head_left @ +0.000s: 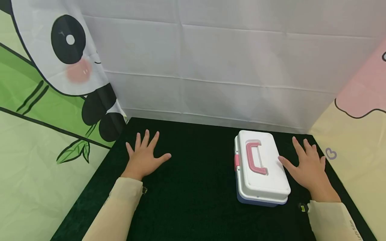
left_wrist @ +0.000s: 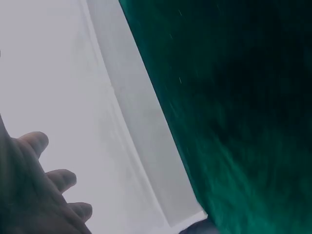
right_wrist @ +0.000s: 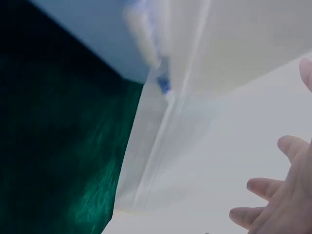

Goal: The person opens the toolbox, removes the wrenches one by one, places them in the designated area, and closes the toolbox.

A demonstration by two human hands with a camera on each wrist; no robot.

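Note:
A closed storage box [head_left: 266, 180] with a white lid, a blue base and a pink latch stands on the dark green cloth. Its pink carrying handle [head_left: 251, 159] lies folded in the lid's recess. My right hand [head_left: 310, 167] is spread at the box's right side, its thumb tip overlapping the lid edge in the head view. In the right wrist view, the blue and white side of the box [right_wrist: 92, 29] looms close. Well to the left, my left hand [head_left: 143, 160] is spread with fingers apart, holding nothing. Its fingertips [left_wrist: 63, 179] show in the left wrist view.
The dark green cloth [head_left: 187, 187] covers the table. Behind it hangs a creased white sheet [head_left: 211, 60]. Printed fabric walls stand at both sides, a panda [head_left: 45, 63] on the left and a pink shape [head_left: 365, 87] on the right.

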